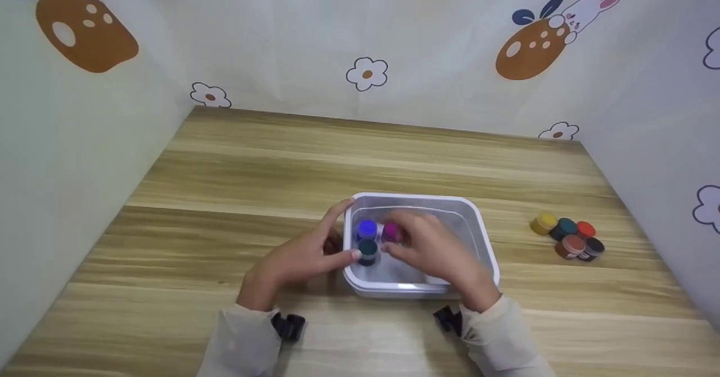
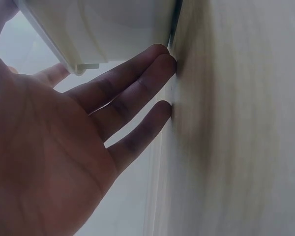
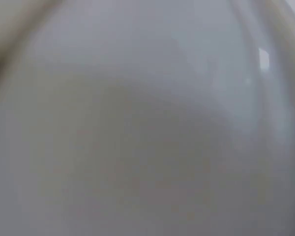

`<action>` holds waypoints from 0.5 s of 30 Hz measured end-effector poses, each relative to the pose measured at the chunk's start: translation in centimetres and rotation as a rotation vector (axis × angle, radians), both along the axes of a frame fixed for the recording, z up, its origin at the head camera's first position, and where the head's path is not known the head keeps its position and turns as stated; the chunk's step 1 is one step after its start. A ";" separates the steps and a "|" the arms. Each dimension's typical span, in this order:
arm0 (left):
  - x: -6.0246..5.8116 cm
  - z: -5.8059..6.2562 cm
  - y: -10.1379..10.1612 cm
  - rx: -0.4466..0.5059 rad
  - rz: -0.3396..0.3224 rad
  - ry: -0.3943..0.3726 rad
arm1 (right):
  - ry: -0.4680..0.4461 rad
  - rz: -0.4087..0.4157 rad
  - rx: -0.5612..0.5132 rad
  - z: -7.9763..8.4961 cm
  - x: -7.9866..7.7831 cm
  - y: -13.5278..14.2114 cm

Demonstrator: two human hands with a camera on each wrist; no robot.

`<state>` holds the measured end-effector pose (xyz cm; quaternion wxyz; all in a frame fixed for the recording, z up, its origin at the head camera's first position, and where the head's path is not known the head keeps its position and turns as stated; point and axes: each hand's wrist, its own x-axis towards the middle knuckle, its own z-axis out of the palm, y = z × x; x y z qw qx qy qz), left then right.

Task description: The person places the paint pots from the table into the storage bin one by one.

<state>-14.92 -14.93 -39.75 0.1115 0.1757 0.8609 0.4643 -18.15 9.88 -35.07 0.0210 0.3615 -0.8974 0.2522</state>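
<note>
A white plastic tub point(image 1: 410, 288) stands on the wooden table. Inside, at its left end, are a small blue-lidded paint jar point(image 1: 367, 229), a dark green one point(image 1: 368, 248) and a magenta one point(image 1: 390, 231). My right hand point(image 1: 430, 245) reaches over the front rim and pinches the magenta jar between thumb and fingers. At the tub's left side, my left hand point(image 1: 301, 256) lays its thumb over the rim beside the dark green jar and its index finger at the far corner. Its other fingers point(image 2: 132, 96) extend straight below the rim, tips at the tabletop.
Several paint jars stand in a cluster right of the tub: yellow point(image 1: 544, 223), teal point(image 1: 563, 229), red point(image 1: 585, 229), brown point(image 1: 570, 246) and black point(image 1: 592, 248). Printed cloth walls point(image 1: 360, 39) border the table. Blurred white plastic point(image 3: 147, 147) fills the right wrist view.
</note>
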 end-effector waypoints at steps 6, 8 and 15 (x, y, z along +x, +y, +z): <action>-0.1 0.0 -0.1 -0.018 0.016 -0.003 | -0.077 -0.212 -0.146 1.9 -1.1 5.7; -0.1 0.0 -0.2 -0.020 0.021 -0.002 | -0.103 -0.276 -0.146 2.0 -1.6 7.6; 0.0 -0.2 0.0 -0.027 0.029 -0.003 | -0.052 -0.442 -0.156 0.5 -3.7 14.0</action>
